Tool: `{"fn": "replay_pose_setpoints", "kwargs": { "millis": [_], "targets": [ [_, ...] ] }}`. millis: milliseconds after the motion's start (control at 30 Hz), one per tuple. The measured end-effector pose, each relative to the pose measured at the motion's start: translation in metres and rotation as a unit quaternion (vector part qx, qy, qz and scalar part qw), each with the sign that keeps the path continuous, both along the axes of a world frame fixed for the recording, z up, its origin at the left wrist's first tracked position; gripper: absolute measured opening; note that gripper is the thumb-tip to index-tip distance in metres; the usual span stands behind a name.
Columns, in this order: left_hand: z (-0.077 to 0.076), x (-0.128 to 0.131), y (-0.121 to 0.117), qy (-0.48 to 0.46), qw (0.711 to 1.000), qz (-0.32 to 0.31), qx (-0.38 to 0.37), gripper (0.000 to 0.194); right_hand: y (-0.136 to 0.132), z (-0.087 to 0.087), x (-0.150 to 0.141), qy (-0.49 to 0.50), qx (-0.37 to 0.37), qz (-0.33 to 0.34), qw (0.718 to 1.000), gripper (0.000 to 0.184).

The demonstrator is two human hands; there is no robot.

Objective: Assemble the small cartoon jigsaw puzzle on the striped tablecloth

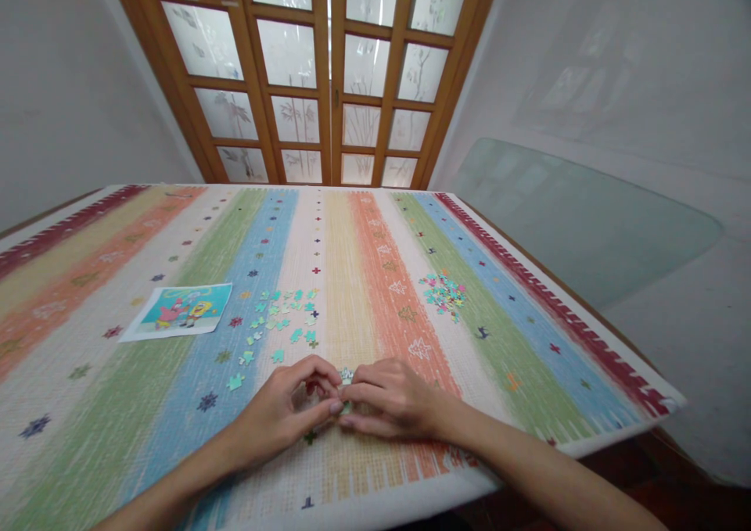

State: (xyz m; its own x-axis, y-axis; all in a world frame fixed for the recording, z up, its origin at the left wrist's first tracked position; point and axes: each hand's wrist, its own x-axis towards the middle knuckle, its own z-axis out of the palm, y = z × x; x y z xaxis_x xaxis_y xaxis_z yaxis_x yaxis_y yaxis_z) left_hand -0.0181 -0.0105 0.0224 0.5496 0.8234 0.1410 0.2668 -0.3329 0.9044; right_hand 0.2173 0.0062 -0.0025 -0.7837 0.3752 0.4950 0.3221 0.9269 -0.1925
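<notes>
My left hand (287,407) and my right hand (390,398) meet fingertip to fingertip near the front of the table, both pinched on small teal puzzle pieces (346,375) held between them. Several loose puzzle pieces (282,320) lie spread on the blue stripe just beyond my left hand. A heap of pieces (444,292) sits farther off to the right. A printed cartoon reference picture (181,310) lies flat at the left.
A striped, many-coloured woven cloth (375,265) covers the table. Its right edge (587,335) runs diagonally beside a white wall with a glass panel (575,218). Wooden doors with frosted panes (317,77) stand behind the table.
</notes>
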Motion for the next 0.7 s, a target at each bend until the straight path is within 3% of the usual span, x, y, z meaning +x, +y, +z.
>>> {"fn": "replay_pose_setpoints", "kwargs": {
  "millis": [167, 367, 700],
  "targets": [
    [-0.006, -0.006, 0.005, 0.042, 0.995, 0.012, 0.094, 0.013, 0.006, 0.001, 0.006, 0.030, 0.001, -0.004, 1.000, 0.024],
    [-0.010, -0.016, 0.016, 0.115, 0.959, -0.022, 0.257, 0.016, 0.021, 0.011, 0.029, 0.003, -0.045, -0.052, 0.998, 0.022],
    [-0.018, -0.022, 0.022, 0.178, 0.934, -0.022, 0.309, 0.018, 0.024, 0.010, 0.037, -0.058, -0.086, -0.049, 0.993, 0.012]
  ]
}}
